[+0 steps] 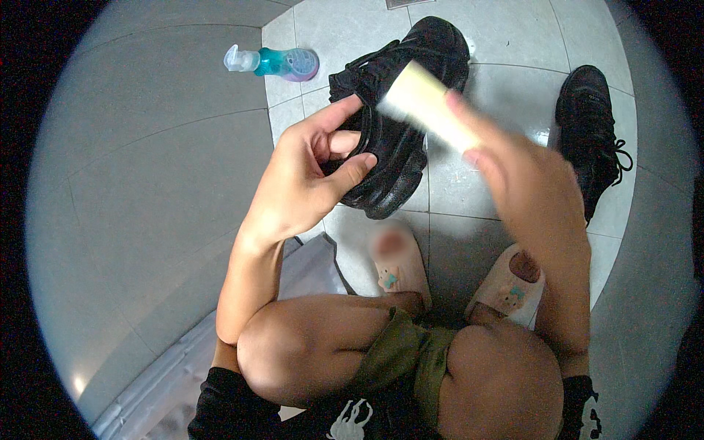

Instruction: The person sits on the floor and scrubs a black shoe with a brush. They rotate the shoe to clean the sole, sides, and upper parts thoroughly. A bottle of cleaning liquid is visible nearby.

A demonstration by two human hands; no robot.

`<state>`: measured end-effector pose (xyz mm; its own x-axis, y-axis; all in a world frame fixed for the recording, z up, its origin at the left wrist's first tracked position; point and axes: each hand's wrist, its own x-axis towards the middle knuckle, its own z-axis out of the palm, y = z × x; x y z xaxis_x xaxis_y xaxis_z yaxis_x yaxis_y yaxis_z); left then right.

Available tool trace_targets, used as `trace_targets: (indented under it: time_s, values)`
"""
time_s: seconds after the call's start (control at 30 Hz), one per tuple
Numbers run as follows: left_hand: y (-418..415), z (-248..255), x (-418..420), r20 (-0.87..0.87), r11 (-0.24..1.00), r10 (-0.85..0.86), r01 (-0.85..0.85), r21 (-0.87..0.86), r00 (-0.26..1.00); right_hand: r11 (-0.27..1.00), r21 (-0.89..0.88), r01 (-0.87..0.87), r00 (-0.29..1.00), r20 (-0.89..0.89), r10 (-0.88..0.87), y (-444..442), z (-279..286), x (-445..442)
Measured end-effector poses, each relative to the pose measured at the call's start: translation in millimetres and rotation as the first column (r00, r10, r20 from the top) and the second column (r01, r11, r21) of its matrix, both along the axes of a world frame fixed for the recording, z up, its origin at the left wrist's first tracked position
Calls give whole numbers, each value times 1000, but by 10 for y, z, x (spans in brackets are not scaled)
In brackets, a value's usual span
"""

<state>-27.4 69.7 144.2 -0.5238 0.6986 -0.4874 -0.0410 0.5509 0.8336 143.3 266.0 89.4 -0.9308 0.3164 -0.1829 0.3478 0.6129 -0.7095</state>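
Observation:
A black lace-up shoe with a thick sole (pixel 385 165) is held up before me, its toe pointing away. My left hand (pixel 308 165) grips it at the heel and collar, some fingers inside the opening and the thumb on the outside. In my right hand (pixel 522 165) is a pale yellow brush or block (pixel 432 104), blurred, held between thumb and fingers. Its far end overlaps the side of the shoe; whether they touch is unclear. The second black shoe (pixel 588 121) lies at the right on the floor, its laces tied in a bow.
A teal pump bottle (pixel 286 63) lies at the upper left by the grey wall (pixel 165 137). Slippers (pixel 407 258) are on my feet on the tiled floor (pixel 462 242). Grey plastic sheeting (pixel 313 267) is beside my left leg. A drain cover (pixel 410 3) shows at the top edge.

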Motion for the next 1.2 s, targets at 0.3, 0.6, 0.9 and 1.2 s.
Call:
trace_targets:
  time_s: [0.3, 0.6, 0.9, 1.2]
  values:
    - [-41, 3, -37, -13, 1000, 21, -21, 9, 1000, 989, -60, -132, 990, 43, 135, -211, 198, 73]
    - [-13, -36, -34, 35, 992, 79, -82, 93, 996, 985, 124, 117, 990, -87, -107, -114, -199, -71]
    - [-49, -35, -95, 298, 961, 120, -186, 205, 947, 997, 52, 57, 998, -20, -56, -172, 93, 74]
    - [-107, -72, -96, 87, 984, -74, 59, 168, 993, 978, 159, -135, 990, -23, 140, -63, 316, 76]
